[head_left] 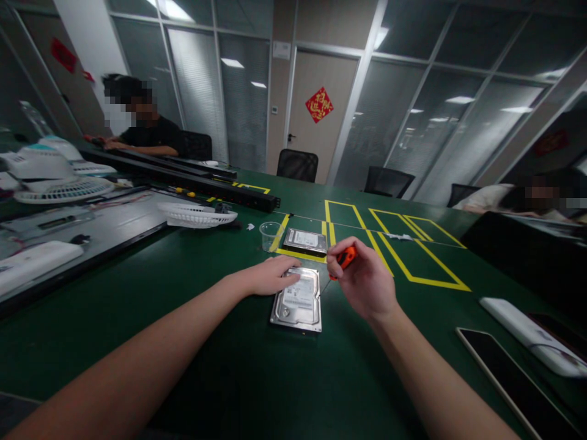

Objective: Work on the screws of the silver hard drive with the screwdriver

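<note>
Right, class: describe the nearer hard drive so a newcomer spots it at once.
On the green table, find the yellow tape edging the farther hard drive. The nearer hard drive lies outside that tape; unlike its neighbour, it has the left hand on it.

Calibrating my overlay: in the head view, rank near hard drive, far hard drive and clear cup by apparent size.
1. Near hard drive, partly covered by the left hand
2. Far hard drive
3. Clear cup
</note>
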`<move>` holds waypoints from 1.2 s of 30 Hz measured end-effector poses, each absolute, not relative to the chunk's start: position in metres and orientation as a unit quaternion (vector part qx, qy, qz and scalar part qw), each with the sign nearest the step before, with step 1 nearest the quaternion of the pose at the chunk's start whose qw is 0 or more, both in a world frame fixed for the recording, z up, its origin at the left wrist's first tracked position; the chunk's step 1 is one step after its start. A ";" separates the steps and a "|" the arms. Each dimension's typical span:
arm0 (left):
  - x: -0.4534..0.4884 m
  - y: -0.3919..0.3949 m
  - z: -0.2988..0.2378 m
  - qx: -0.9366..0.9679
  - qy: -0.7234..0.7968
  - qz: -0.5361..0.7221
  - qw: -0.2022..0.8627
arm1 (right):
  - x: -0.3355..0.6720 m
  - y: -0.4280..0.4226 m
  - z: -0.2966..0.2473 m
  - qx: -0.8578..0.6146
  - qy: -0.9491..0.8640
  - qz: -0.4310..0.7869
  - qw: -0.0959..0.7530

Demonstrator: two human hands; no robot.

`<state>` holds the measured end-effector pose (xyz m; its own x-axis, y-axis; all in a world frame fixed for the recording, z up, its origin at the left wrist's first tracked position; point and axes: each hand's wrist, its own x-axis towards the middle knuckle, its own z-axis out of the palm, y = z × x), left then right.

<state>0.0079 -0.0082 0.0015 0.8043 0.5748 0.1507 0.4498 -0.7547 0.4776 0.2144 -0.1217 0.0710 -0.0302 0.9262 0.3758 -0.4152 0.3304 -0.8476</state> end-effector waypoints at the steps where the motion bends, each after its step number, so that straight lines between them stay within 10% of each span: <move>1: 0.008 -0.008 0.002 0.925 0.277 0.145 0.216 | 0.215 -0.121 0.071 -0.254 -0.493 0.520 0.650; 36: 0.007 -0.008 0.003 0.925 0.273 0.146 0.218 | 0.214 -0.124 0.071 -0.264 -0.506 0.525 0.632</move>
<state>0.0074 -0.0085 0.0027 0.8078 0.5699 0.1508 0.4422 -0.7550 0.4842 0.2136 -0.1238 0.0714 -0.0628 0.9297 0.3628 -0.3958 0.3105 -0.8642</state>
